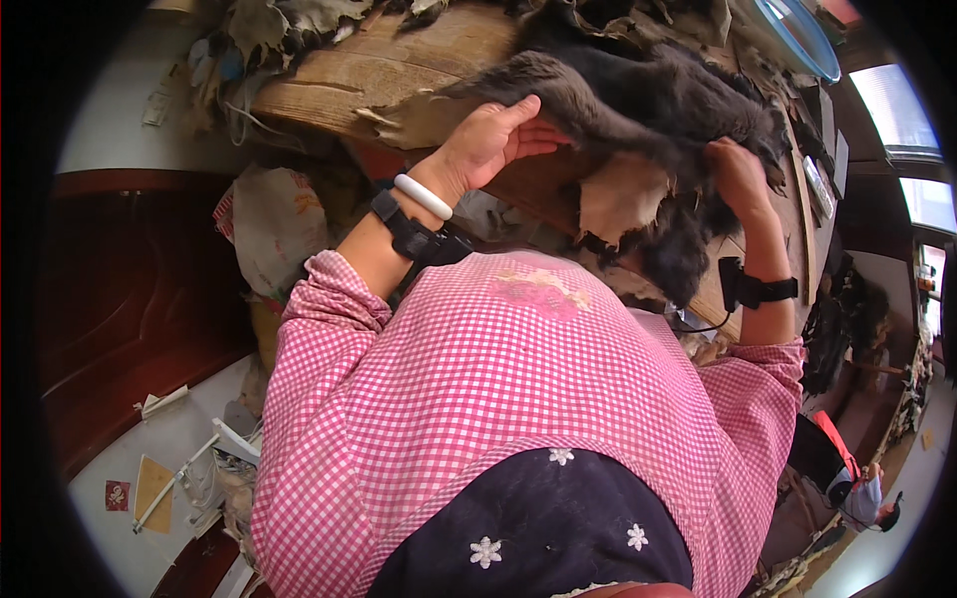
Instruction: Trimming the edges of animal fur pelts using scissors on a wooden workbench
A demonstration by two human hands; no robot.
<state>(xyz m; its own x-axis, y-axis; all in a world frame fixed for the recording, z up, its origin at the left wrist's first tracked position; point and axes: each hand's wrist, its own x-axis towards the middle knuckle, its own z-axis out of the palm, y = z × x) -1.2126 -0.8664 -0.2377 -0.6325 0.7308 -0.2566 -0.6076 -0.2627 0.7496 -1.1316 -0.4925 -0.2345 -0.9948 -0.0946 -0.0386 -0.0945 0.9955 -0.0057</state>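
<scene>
Head view: dark pelt [653, 95] lies across the wooden table [394, 65], a pale hide flap [623, 197] hanging at the table's near edge. Left hand [498, 145], over that near edge, palm open, thumb and fingers apart, at the pelt. Right hand [740, 174], toward the table's right end, curls at the pelt; fingertips hidden, cannot tell whether clamped. Likely risk: lopsided pulling could tear the ragged flap; a loose left hand could let overhanging weight drag the pelt off.

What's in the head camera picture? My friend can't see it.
A person's right hand grips a dark furry pelt on a wooden table, while the open left hand is at its near edge. The person wears a pink checked smock.
</scene>
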